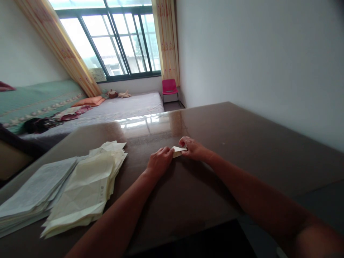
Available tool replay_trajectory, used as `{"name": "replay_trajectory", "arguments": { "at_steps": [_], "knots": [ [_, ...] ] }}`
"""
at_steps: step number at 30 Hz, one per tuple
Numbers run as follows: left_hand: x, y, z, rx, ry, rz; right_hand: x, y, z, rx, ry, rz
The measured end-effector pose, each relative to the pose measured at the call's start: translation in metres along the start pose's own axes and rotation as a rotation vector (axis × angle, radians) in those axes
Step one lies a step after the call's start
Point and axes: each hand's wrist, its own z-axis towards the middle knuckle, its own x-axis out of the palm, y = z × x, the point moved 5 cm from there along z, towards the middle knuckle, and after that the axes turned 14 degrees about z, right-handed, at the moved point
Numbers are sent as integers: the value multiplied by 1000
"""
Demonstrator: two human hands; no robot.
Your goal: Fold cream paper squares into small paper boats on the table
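Tiny folded paper [177, 152] is pinched at one end by the left hand [161, 158], other end by the curled-up right hand [192, 148].

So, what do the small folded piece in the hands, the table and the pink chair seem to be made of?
Small folded piece: probably paper, pale and matt, with thin, straight edges.
Table: glossy dark brown, with the window mirrored in its top; lacquered wood or laminate, I cannot tell which.
Pink chair: likely moulded plastic, judging by its smooth, even colour.
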Motion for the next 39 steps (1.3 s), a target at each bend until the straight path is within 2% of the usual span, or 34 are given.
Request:
{"name": "replay_trajectory", "arguments": {
  "at_steps": [2,7,12,18,22,31,39],
  "knots": [
    [1,4,0,-40,-25,-50,2,0,1,59,-43,64],
    [2,8,1,-95,-97,-176,14,-3,-1,213,-52,175],
    [-1,8,2,-149,-165,-360,20,-6,1,220,-99,188],
    [1,13,4,-290,-217,-572,20,-4,2,172,-120,304],
    [9,14,5,-338,-195,-676,19,0,2,131,-112,293],
    [6,18,5,-303,-193,-626,19,2,3,84,-58,206],
    [2,-3,0,-59,-175,-431,2,-4,-3,149,62,132]
  ]
}}
